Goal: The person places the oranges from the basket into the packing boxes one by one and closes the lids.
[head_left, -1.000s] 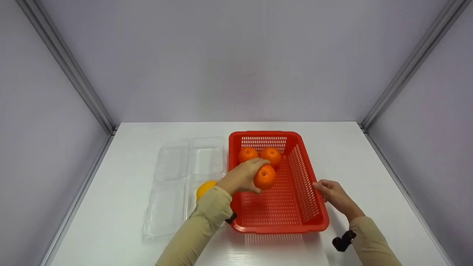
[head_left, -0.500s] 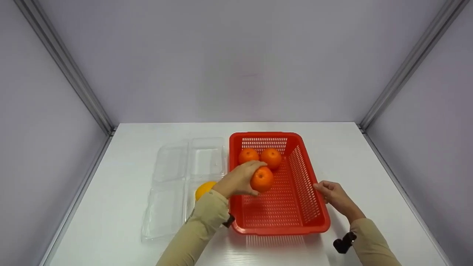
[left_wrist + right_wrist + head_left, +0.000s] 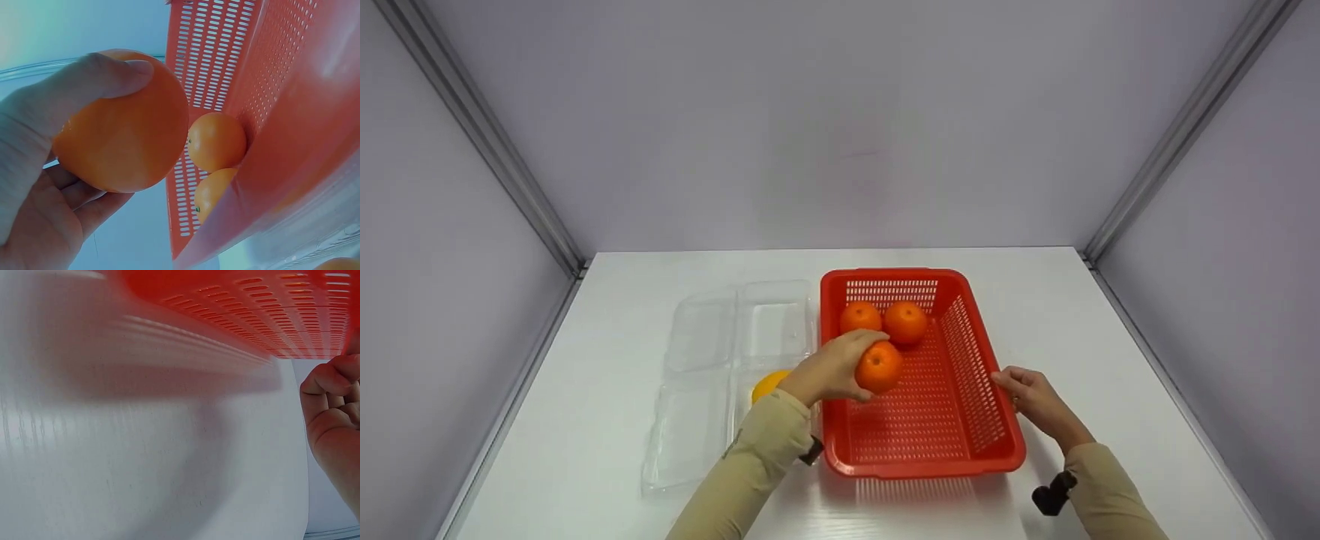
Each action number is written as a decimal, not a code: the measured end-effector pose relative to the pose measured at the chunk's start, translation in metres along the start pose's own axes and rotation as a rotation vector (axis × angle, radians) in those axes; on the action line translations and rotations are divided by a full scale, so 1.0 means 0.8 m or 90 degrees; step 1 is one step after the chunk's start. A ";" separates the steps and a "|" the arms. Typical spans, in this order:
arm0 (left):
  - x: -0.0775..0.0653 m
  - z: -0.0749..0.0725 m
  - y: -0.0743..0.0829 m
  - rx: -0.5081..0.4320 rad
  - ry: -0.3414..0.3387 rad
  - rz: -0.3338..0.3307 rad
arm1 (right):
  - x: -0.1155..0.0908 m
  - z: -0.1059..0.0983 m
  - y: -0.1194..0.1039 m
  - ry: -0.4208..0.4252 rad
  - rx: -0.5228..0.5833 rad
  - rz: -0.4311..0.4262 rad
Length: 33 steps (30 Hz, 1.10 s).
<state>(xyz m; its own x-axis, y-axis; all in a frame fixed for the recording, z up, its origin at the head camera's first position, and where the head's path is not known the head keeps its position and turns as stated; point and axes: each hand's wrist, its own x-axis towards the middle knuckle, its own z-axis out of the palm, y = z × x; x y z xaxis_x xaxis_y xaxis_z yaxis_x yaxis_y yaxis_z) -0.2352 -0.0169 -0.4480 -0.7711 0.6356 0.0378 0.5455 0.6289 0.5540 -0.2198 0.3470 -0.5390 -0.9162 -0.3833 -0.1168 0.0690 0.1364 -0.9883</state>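
My left hand (image 3: pixel 831 369) grips an orange (image 3: pixel 879 367) above the red slotted basket (image 3: pixel 915 468); in the left wrist view the thumb lies over the same orange (image 3: pixel 126 132) with fingers beneath. Two more oranges, one at the left (image 3: pixel 860 316) and one beside it (image 3: pixel 906 322), sit at the basket's far end. My right hand (image 3: pixel 1035 397) pinches the basket's right rim; the right wrist view has its curled fingers (image 3: pixel 329 385) at the basket edge. Left of the basket, a yellower orange (image 3: pixel 767 384) lies in the clear plastic tray (image 3: pixel 690 435), partly hidden by my left forearm.
The clear tray has several compartments and stands close along the basket's left side. Both rest on a white table (image 3: pixel 562 420). Pale walls (image 3: pixel 840 135) enclose the table at the back and both sides.
My left hand has moved slightly left and toward me with the orange, still over the basket. The right hand keeps its hold on the rim.
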 end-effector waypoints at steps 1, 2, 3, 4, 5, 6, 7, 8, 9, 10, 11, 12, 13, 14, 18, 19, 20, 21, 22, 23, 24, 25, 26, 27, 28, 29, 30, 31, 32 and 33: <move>-0.001 -0.001 -0.001 -0.004 0.003 0.003 | 0.000 0.001 -0.001 -0.005 0.007 -0.004; -0.003 -0.001 -0.003 -0.007 0.006 0.005 | 0.000 0.001 -0.002 -0.010 0.015 -0.006; -0.004 -0.002 -0.004 -0.006 0.011 0.011 | 0.000 0.001 -0.002 -0.013 0.021 -0.007; -0.006 -0.003 -0.006 -0.011 0.016 0.016 | 0.000 0.001 -0.003 -0.015 0.025 -0.008; -0.007 -0.003 -0.007 -0.015 0.019 0.020 | 0.000 0.001 -0.003 -0.015 0.029 -0.007; -0.008 -0.004 -0.009 -0.017 0.023 0.024 | -0.001 0.000 -0.004 -0.013 0.028 -0.003; -0.009 -0.004 -0.010 -0.021 0.027 0.028 | -0.001 0.000 -0.004 -0.011 0.026 0.000; -0.010 -0.005 -0.012 -0.026 0.031 0.031 | -0.001 -0.001 -0.004 -0.009 0.025 0.003; -0.011 -0.005 -0.014 -0.032 0.034 0.031 | -0.001 -0.001 -0.004 -0.006 0.023 0.007; -0.012 -0.006 -0.015 -0.039 0.035 0.030 | -0.002 -0.001 -0.006 -0.004 0.021 0.012; -0.013 -0.006 -0.017 -0.042 0.036 0.028 | -0.002 0.001 -0.009 -0.002 0.020 0.016; -0.014 -0.006 -0.018 -0.046 0.037 0.026 | -0.004 0.002 -0.013 -0.003 0.020 0.018; -0.015 -0.006 -0.020 -0.049 0.036 0.024 | -0.004 0.004 -0.016 -0.005 0.022 0.020; -0.015 -0.007 -0.020 -0.051 0.037 0.021 | -0.004 0.004 -0.017 -0.005 0.022 0.022; -0.017 -0.008 -0.023 -0.057 0.040 0.018 | -0.001 0.002 -0.013 -0.007 0.032 0.024; -0.018 -0.008 -0.023 -0.056 0.042 0.022 | 0.000 0.000 -0.009 -0.005 0.033 0.024; -0.018 -0.009 -0.024 -0.058 0.043 0.023 | 0.001 -0.001 -0.005 -0.003 0.033 0.025; -0.019 -0.009 -0.024 -0.059 0.043 0.024 | 0.001 -0.002 -0.004 -0.002 0.033 0.024; -0.020 -0.009 -0.025 -0.060 0.044 0.022 | 0.002 -0.002 -0.003 -0.002 0.032 0.022; -0.022 -0.010 -0.026 -0.063 0.044 0.019 | 0.002 -0.001 -0.003 -0.002 0.030 0.019; -0.024 -0.011 -0.027 -0.064 0.046 0.018 | 0.002 -0.001 -0.003 -0.003 0.028 0.017; -0.025 -0.011 -0.028 -0.064 0.048 0.016 | 0.002 -0.001 -0.003 -0.004 0.027 0.013; -0.027 -0.012 -0.029 -0.068 0.050 0.012 | 0.001 0.000 -0.003 -0.005 0.027 0.012; -0.029 -0.012 -0.031 -0.069 0.052 0.010 | 0.001 0.000 -0.003 -0.007 0.026 0.009; -0.031 -0.012 -0.032 -0.068 0.056 0.010 | 0.000 0.000 -0.004 -0.008 0.026 0.007; -0.034 -0.013 -0.033 -0.069 0.061 0.011 | 0.000 0.000 -0.004 -0.010 0.028 0.004; -0.036 -0.013 -0.035 -0.069 0.066 0.012 | 0.000 0.000 -0.004 -0.012 0.032 0.000; -0.038 -0.012 -0.037 -0.072 0.071 0.014 | 0.000 0.000 -0.004 -0.013 0.035 -0.002; -0.040 -0.013 -0.038 -0.076 0.076 0.016 | 0.000 0.000 -0.005 -0.014 0.039 -0.003; -0.042 -0.013 -0.039 -0.077 0.081 0.018 | 0.000 0.000 -0.005 -0.015 0.042 -0.005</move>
<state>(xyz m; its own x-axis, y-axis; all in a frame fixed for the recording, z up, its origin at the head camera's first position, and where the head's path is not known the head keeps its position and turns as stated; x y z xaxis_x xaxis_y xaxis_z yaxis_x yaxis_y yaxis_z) -0.2295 -0.0627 -0.4577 -0.7957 0.5854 0.1558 0.5301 0.5485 0.6466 -0.2197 0.3464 -0.5353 -0.9071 -0.4062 -0.1101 0.0877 0.0734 -0.9934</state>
